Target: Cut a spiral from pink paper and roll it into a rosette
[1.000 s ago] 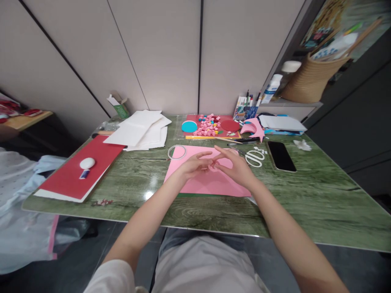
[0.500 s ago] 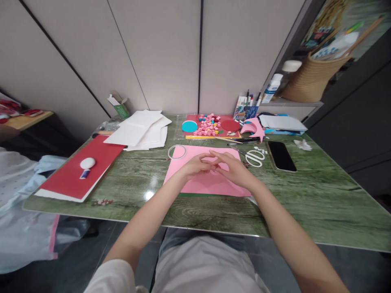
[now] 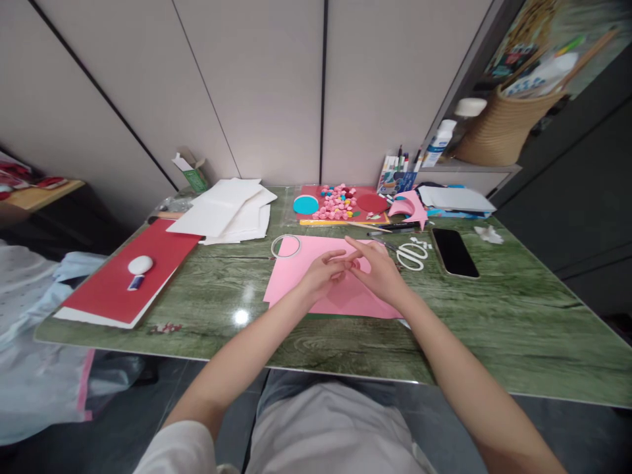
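Note:
Over a sheet of pink paper (image 3: 286,283), my left hand (image 3: 323,273) and my right hand (image 3: 380,270) meet at the fingertips. The left fingers are bent and pressed together toward the right hand. On the right hand the thumb and fingers pinch at the same spot, with the index finger stretched out above. Something small and pinkish may be between the fingertips, but I cannot make it out. A roll of tape (image 3: 286,246) lies on the paper's far left corner. White-handled scissors (image 3: 412,257) rest just right of the paper, their blades partly hidden.
Behind the paper, a red sheet holds a heap of small pink balls (image 3: 336,205), a blue disc (image 3: 306,205) and a red disc (image 3: 372,202). White sheets (image 3: 217,210) and red card (image 3: 133,276) lie left. A phone (image 3: 454,253) and pink scrap (image 3: 409,205) are right.
My left hand has shifted slightly right and down. My right index finger has lifted and stretched out, while the fingertips still meet above the pink paper.

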{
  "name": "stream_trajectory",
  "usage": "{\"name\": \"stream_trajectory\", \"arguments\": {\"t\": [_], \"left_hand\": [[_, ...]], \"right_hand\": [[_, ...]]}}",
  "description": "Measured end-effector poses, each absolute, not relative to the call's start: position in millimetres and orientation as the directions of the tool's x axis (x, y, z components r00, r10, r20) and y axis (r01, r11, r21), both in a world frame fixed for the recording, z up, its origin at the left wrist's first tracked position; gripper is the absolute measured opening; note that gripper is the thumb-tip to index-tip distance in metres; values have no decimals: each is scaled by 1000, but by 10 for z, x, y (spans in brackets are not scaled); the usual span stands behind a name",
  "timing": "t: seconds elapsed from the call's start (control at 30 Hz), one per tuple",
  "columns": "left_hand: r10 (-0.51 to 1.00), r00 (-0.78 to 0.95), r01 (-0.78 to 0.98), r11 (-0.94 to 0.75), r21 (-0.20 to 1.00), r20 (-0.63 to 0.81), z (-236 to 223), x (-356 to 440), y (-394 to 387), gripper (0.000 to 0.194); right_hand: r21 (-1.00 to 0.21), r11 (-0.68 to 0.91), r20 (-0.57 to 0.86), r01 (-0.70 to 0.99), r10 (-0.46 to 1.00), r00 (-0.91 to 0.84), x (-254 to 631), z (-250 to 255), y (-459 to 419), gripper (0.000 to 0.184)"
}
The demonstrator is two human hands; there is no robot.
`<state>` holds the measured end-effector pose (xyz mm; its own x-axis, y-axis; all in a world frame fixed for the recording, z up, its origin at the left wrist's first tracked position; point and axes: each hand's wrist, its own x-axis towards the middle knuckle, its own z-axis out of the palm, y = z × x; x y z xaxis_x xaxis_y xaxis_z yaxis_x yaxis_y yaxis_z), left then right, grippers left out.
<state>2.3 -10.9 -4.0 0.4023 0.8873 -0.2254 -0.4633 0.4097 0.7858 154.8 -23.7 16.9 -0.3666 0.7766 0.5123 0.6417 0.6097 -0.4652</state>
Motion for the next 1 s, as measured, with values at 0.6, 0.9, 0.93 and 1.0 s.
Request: {"name": "stream_trajectory", "arguments": {"t": [0.6,0.9,0.93,1.0], "left_hand": [[808,527,-268,451,851,-262,-19,-127,17,58],[756,630,-184,370,910,-180,-104,-151,84,54],[768,613,-178,364,914,-186,-110,-146,84,54],[798,571,-189,357,915,-193,-119,-129,71,53]], "right_hand": [[-543,619,468,567,784,-408,1601,281,-272,63],[-554,630,354,545,770,-530,1599,224,-255,60],[-553,629,364,547,773,-520,1599,211,-247,60],[-544,624,392,561,780,-488,1600,188,-233,61]]}}
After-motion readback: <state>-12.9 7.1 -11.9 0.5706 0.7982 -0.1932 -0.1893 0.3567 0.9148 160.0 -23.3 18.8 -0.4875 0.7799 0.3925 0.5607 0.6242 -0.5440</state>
